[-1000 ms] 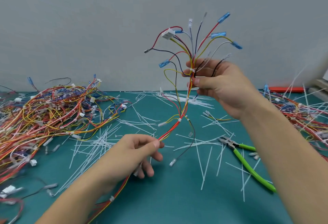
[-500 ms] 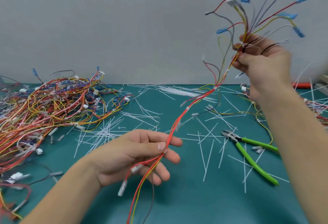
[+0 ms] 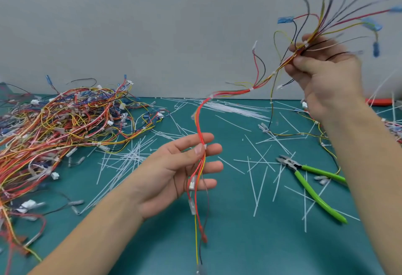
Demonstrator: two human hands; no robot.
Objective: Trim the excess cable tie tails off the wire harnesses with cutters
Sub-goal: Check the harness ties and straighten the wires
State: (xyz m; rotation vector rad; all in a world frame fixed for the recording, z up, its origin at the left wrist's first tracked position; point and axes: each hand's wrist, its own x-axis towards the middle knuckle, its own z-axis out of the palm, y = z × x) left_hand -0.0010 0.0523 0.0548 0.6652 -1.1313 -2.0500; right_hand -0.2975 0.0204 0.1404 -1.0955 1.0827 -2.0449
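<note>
So the person's got one multicoloured wire harness (image 3: 230, 94) strung up in the air between both hands, red and yellow strands mostly, with blue terminals fanning out at the top end. The right hand (image 3: 322, 74) is raised up near the grey wall (image 3: 130, 24), fingers curled round the bundle just below where the wires splay out, thumb pinching it in place. The left hand (image 3: 174, 172) sits lower, over the teal mat (image 3: 239, 242), fingers mostly spread, with the thumb tip lightly pinching the red bundle against the fingers where a small white tie sits. Looks to me like it's held stretched out like that so the whole length can be checked for any tie tails sticking out; I can't spot an obvious long tail on it, though the top end is blurry. The green-handled cutters (image 3: 313, 183) are lying on the mat below the right forearm, nobody touching them, handy for a grab. Cut-off white cable tie tails (image 3: 256, 181) are scattered all over the mat, and a big tangled pile of harnesses (image 3: 61, 129) sits off to the left, well apart from the cutters. My guess is this one's either being inspected or about done.
</note>
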